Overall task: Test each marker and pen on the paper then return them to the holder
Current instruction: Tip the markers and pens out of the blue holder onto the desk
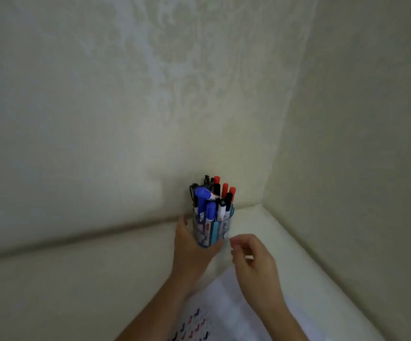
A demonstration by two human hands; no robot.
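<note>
A clear plastic holder (pixel 220 228) stands upright near the corner of a cream table, packed with several markers and pens with blue (pixel 203 196), red (pixel 224 189) and black caps. My left hand (pixel 191 247) grips the holder from its left side and base. Just right of the holder hovers my right hand (pixel 253 260), fingers loosely curled and holding nothing. A white paper sheet (pixel 226 313) lies under my forearms, with several small red and blue test marks near its lower left.
The cream table (pixel 76 279) meets patterned pale walls (pixel 150 94) at the back and right, forming a corner right behind the holder. My forearms cross the lower middle of the view.
</note>
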